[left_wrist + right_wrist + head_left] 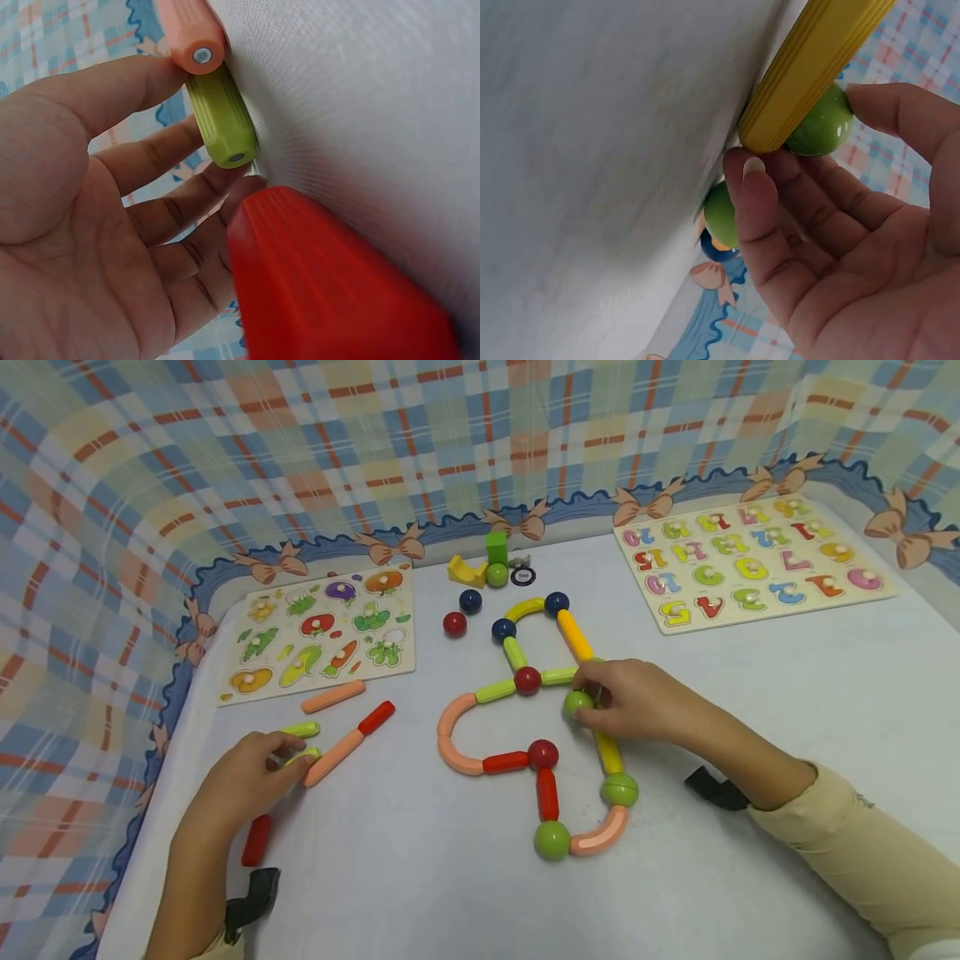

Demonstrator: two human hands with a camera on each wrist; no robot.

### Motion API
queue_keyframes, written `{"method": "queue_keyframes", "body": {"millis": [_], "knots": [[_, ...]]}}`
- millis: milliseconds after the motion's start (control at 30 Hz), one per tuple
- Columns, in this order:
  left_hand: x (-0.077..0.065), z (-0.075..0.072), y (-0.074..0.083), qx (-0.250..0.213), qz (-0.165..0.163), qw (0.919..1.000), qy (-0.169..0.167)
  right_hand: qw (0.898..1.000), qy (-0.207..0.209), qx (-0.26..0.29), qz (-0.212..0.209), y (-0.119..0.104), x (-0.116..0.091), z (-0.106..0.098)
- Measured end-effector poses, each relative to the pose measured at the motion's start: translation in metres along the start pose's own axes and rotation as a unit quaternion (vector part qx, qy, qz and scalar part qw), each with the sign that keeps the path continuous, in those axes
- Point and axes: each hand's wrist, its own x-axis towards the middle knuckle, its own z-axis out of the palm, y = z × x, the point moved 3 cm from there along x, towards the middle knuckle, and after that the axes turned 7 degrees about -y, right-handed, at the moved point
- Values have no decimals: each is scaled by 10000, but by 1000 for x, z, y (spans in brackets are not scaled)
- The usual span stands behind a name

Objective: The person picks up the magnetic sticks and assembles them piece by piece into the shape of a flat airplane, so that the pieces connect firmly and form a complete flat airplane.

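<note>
In the head view my right hand point(630, 697) grips a green ball point(578, 703) between thumb and fingers, beside the far end of a yellow stick point(609, 752). The right wrist view shows the thumb against that ball point(823, 124), with the yellow stick point(802, 82) partly covering it. Behind the fingers another green ball point(720, 214) shows. My left hand point(243, 777) pinches a light green stick point(223, 124) at the left. Touching or close to its thumb is a coral stick point(333, 758), joined to a red one point(377, 717).
Balls and sticks form a linked outline around red balls point(527, 681) mid-table. A vegetable puzzle board point(405, 652) lies far left, a number board point(675, 625) far right. Loose red point(454, 625) and blue point(470, 601) balls sit at the back. A red stick point(257, 841) lies by the left wrist.
</note>
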Motion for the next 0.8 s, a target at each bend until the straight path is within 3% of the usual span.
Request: {"method": "queue_keyframes", "body": {"millis": [200,400,533,800], "knots": [[-1,0,1,-8,-7,10000,-6,9986,-64,494,197,6,-1,-1],[-1,0,2,-18,-12,10000,6,9989,-164,192,390,8,-5,-1],[-2,0,1,1,32,10000,42,9974,-384,82,603,10,-7,-3],[-2,1,1,57,63,9999,80,9913,-1015,621,569,16,-6,-3]]}}
